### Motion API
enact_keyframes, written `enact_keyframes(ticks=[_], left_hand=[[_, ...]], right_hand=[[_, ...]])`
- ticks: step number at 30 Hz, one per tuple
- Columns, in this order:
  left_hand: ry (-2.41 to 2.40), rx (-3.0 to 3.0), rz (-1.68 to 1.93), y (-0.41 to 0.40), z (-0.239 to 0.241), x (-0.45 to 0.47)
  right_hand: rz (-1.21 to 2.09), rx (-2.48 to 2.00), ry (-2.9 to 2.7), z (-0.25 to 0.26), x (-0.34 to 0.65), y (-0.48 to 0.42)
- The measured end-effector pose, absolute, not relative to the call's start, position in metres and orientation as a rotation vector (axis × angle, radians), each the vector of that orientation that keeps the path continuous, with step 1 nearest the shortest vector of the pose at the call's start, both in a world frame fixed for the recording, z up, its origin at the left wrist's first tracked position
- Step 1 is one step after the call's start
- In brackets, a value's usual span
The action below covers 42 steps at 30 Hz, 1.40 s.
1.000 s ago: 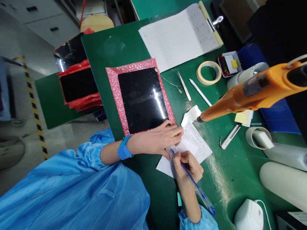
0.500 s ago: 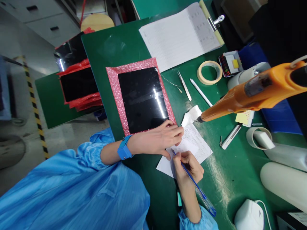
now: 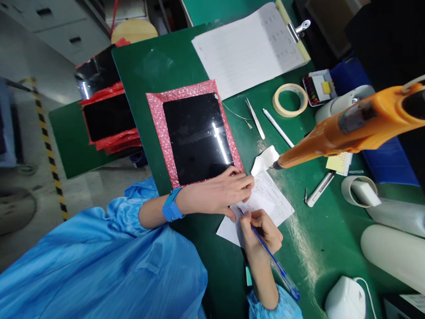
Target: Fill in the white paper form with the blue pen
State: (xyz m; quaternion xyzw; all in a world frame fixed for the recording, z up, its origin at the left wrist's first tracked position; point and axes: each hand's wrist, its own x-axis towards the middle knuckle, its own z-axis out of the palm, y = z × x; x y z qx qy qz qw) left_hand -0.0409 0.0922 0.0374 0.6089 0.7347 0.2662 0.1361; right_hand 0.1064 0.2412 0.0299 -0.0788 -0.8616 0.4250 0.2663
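Observation:
In my right hand (image 3: 264,235) is a blue ballpoint pen (image 3: 279,266), pinched between thumb and fingers. Its tip meets a sheet of paper (image 3: 278,206) that carries handwriting. My left hand (image 3: 226,190) rests across the upper left of the paper, fingers bent and thumb spread apart from them. Beside that hand lies a black glass panel (image 3: 197,137) on pink bubble wrap (image 3: 158,119); the hand overlaps the panel's lower right corner. A crumpled white piece of paper or cloth (image 3: 264,160) touches the sheet's upper edge.
An orange electric screwdriver (image 3: 332,126) hangs over the right side. Tweezers (image 3: 255,119), a white pen (image 3: 278,128), a tape roll (image 3: 276,104) and a utility knife (image 3: 320,190) lie nearby. A clipboard (image 3: 303,53) with papers lies at the back. More wrapped panels (image 3: 108,117) sit left.
The pen has shifted very slightly to the right at its tip. My left hand and the paper stay in place.

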Motion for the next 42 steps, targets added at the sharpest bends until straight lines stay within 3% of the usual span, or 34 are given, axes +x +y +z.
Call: enact_keyframes(ticks=[42], left_hand=[[2.112, 1.752, 0.791, 0.0920, 0.0385, -0.0421]], right_hand=[[1.151, -0.227, -2.363, 0.0259, 0.1107, 0.2449]])
